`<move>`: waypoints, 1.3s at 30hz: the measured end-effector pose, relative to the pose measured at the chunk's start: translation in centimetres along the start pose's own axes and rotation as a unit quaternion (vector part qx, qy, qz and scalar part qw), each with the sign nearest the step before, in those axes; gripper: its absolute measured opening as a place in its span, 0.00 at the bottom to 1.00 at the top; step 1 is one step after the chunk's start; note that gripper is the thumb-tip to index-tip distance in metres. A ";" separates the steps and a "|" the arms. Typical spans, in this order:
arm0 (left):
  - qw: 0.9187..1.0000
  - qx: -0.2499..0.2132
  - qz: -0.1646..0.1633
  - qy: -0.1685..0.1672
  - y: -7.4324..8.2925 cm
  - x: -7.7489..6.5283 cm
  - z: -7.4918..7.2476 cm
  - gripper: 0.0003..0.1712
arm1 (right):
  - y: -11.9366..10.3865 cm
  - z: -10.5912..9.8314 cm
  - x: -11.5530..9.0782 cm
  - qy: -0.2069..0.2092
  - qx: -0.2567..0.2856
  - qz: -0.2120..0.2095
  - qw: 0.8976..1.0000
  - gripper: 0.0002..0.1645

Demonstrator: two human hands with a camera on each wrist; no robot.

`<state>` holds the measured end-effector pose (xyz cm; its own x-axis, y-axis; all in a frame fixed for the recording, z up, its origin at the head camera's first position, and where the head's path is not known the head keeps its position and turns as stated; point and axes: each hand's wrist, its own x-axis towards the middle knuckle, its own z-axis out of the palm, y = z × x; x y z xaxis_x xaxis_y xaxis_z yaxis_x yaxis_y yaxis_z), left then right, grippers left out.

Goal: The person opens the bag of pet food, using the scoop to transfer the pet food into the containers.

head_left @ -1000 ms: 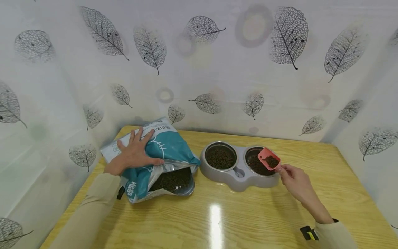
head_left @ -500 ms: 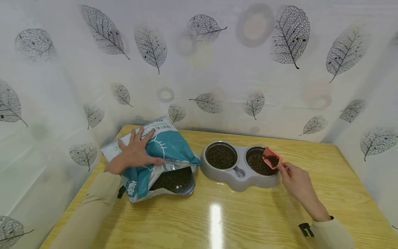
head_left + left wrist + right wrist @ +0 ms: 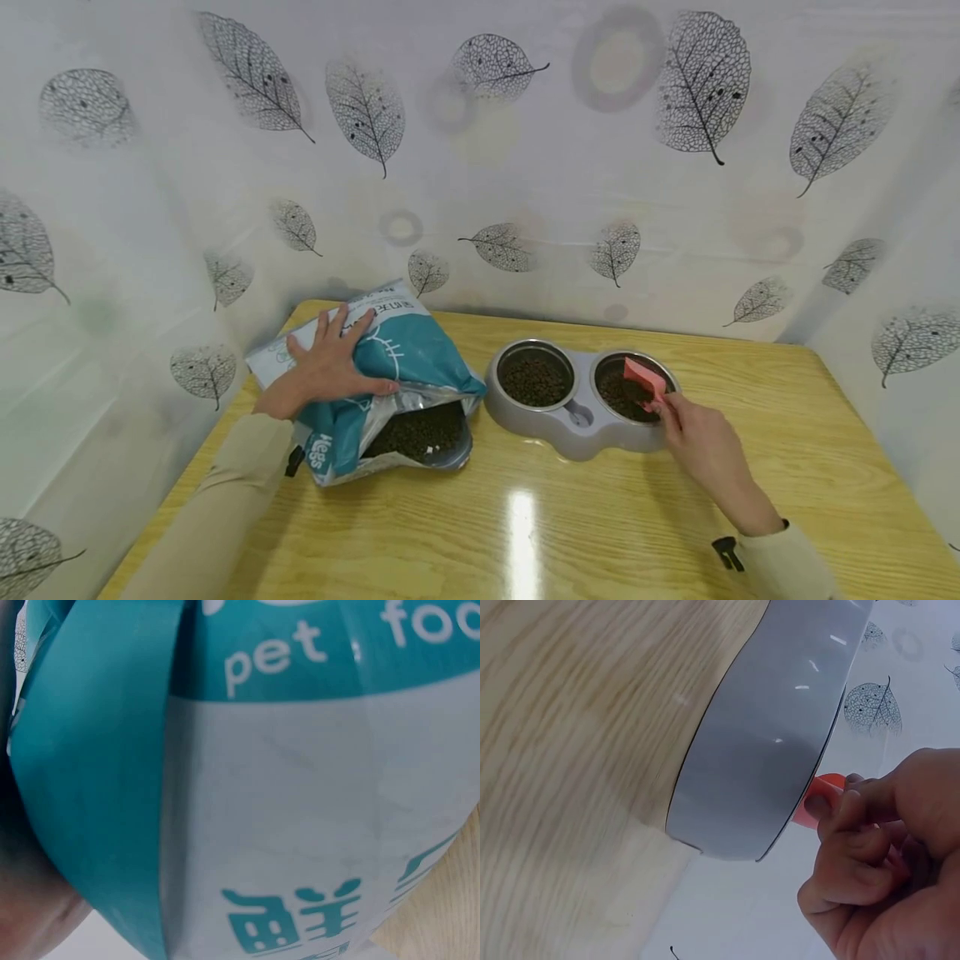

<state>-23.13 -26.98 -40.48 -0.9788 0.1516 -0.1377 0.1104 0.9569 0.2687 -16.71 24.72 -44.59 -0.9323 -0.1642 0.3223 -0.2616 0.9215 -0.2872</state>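
My left hand [image 3: 327, 367] lies with spread fingers on top of a teal and white pet food bag [image 3: 412, 350], which rests on its side. Brown kibble [image 3: 420, 435] shows in the bag's open mouth. With curled fingers my right hand [image 3: 705, 442] pinches the handle of a pink scoop [image 3: 647, 377], tilted over the right bowl [image 3: 597, 398] of a grey double feeder [image 3: 581, 446]. Both that bowl and the left bowl [image 3: 491, 379] have kibble in them. In the right wrist view the feeder's side wall [image 3: 757, 750] hides most of the scoop.
The feeder and bag stand on a wooden table [image 3: 600, 533], with the feeder just right of the bag. A pale curtain [image 3: 525, 167] printed with leaves hangs behind the table and along its sides.
My right hand has turned the scoop over, from level with kibble in it to tipped sideways above the right bowl, and moved slightly left. The left hand stays on the bag.
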 end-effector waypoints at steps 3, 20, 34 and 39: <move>1.000 -0.002 0.001 0.002 0.0 0.0 -0.1 0.75 | 0.2 -0.2 -0.2 0.014 -0.016 -0.002 1.000 0.07; 1.000 -0.003 -0.002 0.002 0.0 0.0 -0.1 0.75 | 1.5 0.0 -1.0 0.133 -0.133 -0.068 0.980 0.11; 1.000 0.001 -0.001 0.003 -0.1 0.0 0.0 0.75 | -1.5 -1.1 -0.7 -0.152 0.331 0.122 0.923 0.24; 1.000 0.000 -0.001 0.002 0.0 0.0 0.0 0.75 | -3.5 -0.6 -0.8 -0.242 0.442 0.107 0.857 0.28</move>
<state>-23.09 -26.98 -40.45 -0.9796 0.1496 -0.1344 0.1092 0.9569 0.2693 -14.88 21.80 -43.29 -0.9214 -0.3475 -0.1739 0.0411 0.3578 -0.9329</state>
